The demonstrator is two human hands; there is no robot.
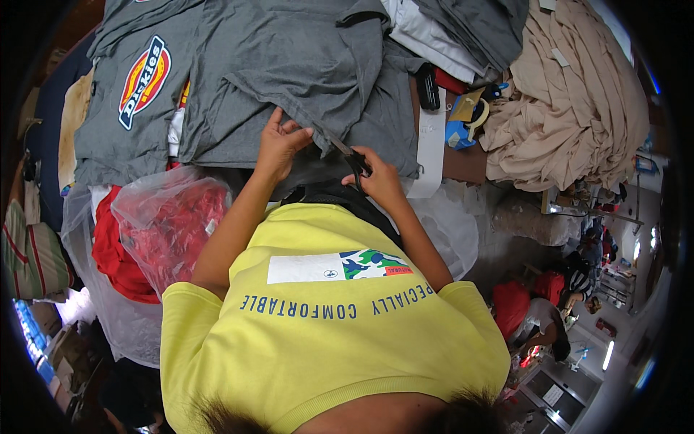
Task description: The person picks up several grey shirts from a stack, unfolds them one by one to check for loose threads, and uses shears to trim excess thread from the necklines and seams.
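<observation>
A grey garment (303, 65) lies spread on the table in front of me. My left hand (280, 141) pinches its lower edge and holds the cloth taut. My right hand (377, 177) grips dark scissors (351, 158), whose blades point up and left at the fabric edge just beside my left fingers. My yellow shirt fills the lower middle of the view.
A grey shirt with a red and yellow logo (137, 87) lies at left. A clear bag of red cloth (170, 224) sits at lower left. A heap of beige fabric (571, 108) is piled at right, with a blue tape dispenser (463, 126) nearby. People sit on the floor at lower right (549, 311).
</observation>
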